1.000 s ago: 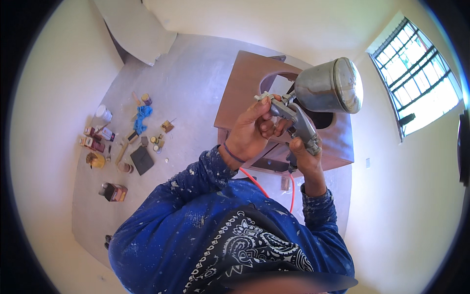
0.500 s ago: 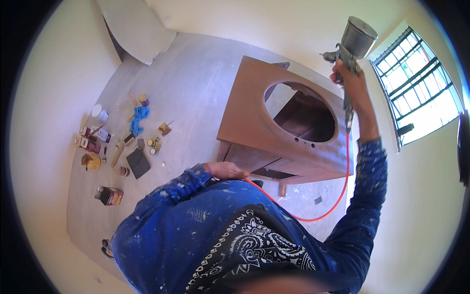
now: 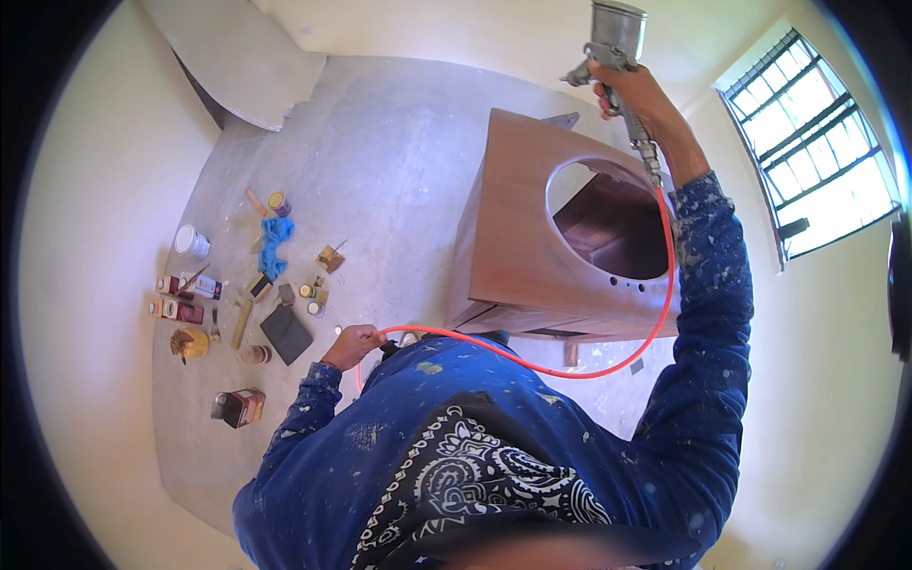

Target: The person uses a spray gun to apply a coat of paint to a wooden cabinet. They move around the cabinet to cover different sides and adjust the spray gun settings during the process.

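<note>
High at the right, my right hand (image 3: 636, 104) grips a metal spray gun (image 3: 602, 66) with a silver cup (image 3: 617, 27) on top. A red hose (image 3: 600, 372) runs down from its handle and loops across my front to my left hand (image 3: 353, 344), which is closed on it at waist height. Between and beyond my hands stands a brown cabinet (image 3: 513, 218) with a large oval opening and small round holes in its top panel. The gun is raised over the cabinet's far right side.
On the grey floor (image 3: 380, 161) at the left lie a blue cloth (image 3: 274, 239), a white bucket (image 3: 192, 242), several tins, cartons, brushes and a dark flat pad (image 3: 286, 332). A pale board (image 3: 242, 52) leans at the back left. A barred window (image 3: 807, 142) is in the right wall.
Both hands were together on the gun a second ago. My right hand has since lifted it up and away, while my left hand took the hose and has moved leftward along my front.
</note>
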Tool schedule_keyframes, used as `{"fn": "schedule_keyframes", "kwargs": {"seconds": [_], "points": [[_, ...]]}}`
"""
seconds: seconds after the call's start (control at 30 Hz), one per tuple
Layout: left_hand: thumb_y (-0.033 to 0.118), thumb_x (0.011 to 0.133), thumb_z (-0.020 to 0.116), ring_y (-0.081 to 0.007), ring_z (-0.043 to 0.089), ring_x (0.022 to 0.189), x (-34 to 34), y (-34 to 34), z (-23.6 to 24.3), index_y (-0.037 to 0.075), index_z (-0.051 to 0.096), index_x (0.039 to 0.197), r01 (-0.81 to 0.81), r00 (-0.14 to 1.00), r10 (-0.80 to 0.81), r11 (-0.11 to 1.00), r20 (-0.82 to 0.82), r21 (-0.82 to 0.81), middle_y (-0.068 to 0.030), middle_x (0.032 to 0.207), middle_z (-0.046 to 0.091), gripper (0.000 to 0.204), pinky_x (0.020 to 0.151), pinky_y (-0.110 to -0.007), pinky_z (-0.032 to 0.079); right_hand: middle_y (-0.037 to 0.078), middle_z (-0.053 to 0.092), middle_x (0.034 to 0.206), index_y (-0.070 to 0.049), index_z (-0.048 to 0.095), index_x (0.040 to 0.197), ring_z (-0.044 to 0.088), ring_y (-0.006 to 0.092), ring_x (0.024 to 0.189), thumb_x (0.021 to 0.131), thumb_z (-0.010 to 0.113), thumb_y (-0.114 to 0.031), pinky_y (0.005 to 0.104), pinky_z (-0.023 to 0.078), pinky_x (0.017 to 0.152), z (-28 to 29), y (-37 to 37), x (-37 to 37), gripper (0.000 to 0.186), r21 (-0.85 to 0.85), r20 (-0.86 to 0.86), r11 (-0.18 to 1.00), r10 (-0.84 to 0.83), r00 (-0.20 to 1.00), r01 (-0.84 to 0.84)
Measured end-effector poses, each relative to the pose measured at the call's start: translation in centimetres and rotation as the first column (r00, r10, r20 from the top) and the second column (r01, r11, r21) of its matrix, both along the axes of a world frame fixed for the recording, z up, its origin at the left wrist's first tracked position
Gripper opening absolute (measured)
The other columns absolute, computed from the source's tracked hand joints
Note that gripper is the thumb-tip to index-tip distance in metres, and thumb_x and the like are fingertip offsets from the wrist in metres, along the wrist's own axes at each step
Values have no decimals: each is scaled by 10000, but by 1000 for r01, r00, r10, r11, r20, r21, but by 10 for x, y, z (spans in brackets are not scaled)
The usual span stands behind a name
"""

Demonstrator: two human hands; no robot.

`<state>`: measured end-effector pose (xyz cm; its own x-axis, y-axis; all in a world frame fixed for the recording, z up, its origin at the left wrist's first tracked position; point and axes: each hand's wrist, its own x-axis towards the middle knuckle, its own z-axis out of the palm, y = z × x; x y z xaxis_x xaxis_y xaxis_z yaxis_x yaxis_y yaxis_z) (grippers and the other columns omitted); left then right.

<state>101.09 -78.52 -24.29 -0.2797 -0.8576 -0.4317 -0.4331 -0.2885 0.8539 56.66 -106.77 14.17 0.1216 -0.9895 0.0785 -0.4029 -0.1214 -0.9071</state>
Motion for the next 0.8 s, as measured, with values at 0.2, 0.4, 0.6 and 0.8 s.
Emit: {"fn": "schedule_keyframes", "kwargs": {"seconds": [0.2, 0.4, 0.6, 0.8], "points": [[504, 943, 641, -72, 483, 688, 17, -5, -7, 31, 664, 812, -71, 997, 68, 996, -48, -51, 23, 716, 577, 492, 643, -270, 409, 21, 604, 765, -28, 644, 1076, 586, 111, 630, 915, 699, -376, 294, 534, 573, -13, -26, 8, 387, 77, 62, 997, -7, 998, 2], [495, 953, 611, -88, 555, 775, 7, 10, -8, 33, 680, 824, -87, 996, 88, 995, 16, -43, 2, 799, 648, 485, 723, -270, 452, -4, 571, 706, -63, 646, 976, 531, 95, 558, 869, 761, -393, 289, 466, 473, -27, -24, -58, 365, 27, 27, 993, -115, 993, 115], [575, 948, 584, -124, 575, 778, -13, 39, -35, 32, 704, 868, -115, 989, 118, 993, -91, 36, -10, 801, 656, 562, 744, -300, 468, -13, 486, 628, -80, 558, 802, 470, 106, 483, 839, 772, -465, 290, 391, 416, -35, -16, -143, 443, -23, -152, 934, -357, 922, 357], [559, 994, 512, -134, 581, 807, -22, 52, -45, 7, 691, 959, -51, 993, 61, 994, -102, 93, -15, 825, 651, 581, 803, -297, 471, -18, 448, 589, -98, 532, 752, 436, 92, 457, 854, 731, -521, 272, 389, 403, -39, 5, -138, 479, -97, -219, 953, -301, 928, 286]]}}
